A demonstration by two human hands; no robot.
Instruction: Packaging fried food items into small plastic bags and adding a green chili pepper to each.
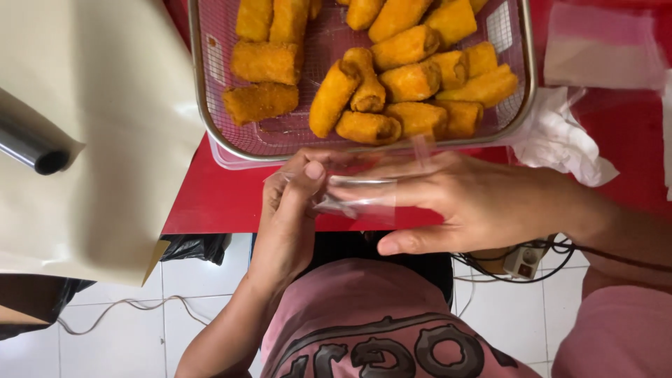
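My left hand [290,210] pinches one edge of a small clear plastic bag [360,192] between thumb and fingers. My right hand [462,203] holds the bag's other side, with fingers stretched along and partly inside it. Both hands hover over the near edge of a red table [217,199]. Just beyond them stands a metal mesh basket [203,105] with several golden fried breaded rolls [367,127] inside.
A crumpled white tissue [560,136] lies right of the basket. More clear plastic bags [602,49] lie at the far right. A cream sheet [105,126] with a dark tube [31,143] fills the left. Cables and a power strip [521,260] sit on the tiled floor.
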